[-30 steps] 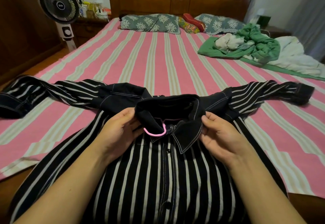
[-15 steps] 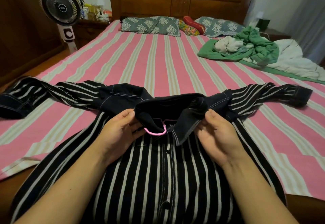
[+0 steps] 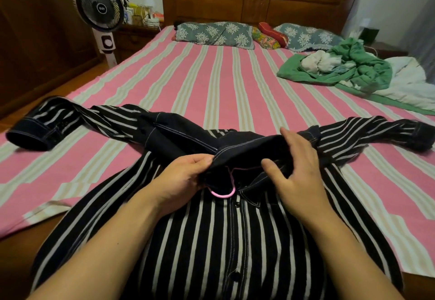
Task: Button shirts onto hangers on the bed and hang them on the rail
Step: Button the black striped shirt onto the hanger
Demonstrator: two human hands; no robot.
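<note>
1. Your hands work the neck of the shirt: your left hand (image 3: 181, 177) is closed, pinching the dark collar (image 3: 244, 152) at its near left end, while your right hand (image 3: 299, 172) lies spread and open across the collar's right side, thumb tucked under the fabric edge, gripping nothing firmly.
2. That split looks deliberate: one hand anchors the cloth so the other can fold or smooth the collar over the hanger's neck.
3. The pink hanger hook (image 3: 223, 192) pokes out below the collar toward you (the rest of the hanger is hidden inside the shirt).
4. The striped shirt (image 3: 211, 241) lies face up at the foot of the bed (image 3: 211, 83), sleeves flung wide left and right, so the placket stays flat and reachable.
5. It is black with pale stripes, dark yoke and cuffs with light stitching; the visible buttons appear fastened, so hanging on the rail seems near.
</note>
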